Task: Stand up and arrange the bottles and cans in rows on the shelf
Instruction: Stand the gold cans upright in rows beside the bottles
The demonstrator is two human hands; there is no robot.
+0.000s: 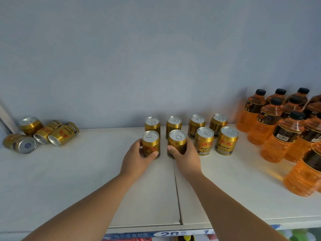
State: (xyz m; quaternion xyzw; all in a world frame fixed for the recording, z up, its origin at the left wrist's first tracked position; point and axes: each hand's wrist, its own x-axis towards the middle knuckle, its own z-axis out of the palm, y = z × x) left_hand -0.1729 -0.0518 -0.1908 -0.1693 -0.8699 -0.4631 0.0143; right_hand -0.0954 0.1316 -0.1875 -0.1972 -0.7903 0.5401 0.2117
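Note:
Several gold cans stand upright in two rows at the middle of the white shelf (pixel 86 180). My left hand (pixel 137 157) grips the front-left can (pixel 150 144), which stands on the shelf. My right hand (pixel 186 156) grips the can beside it (pixel 177 143), also upright. Two more front-row cans (pixel 204 140) (pixel 225 140) stand to the right, untouched. Behind them runs a back row of cans (pixel 173 125). At the far left, several gold cans (pixel 43 133) lie tipped over in a loose heap. Orange bottles with black caps (pixel 271 122) stand grouped at the right.
A grey-blue wall (pixel 156 58) backs the shelf. A seam (pixel 177 192) splits the shelf boards just below my hands. A price strip (pixel 170 233) runs along the front edge, with goods on a lower level beneath it. Bare shelf lies between the heap and the rows.

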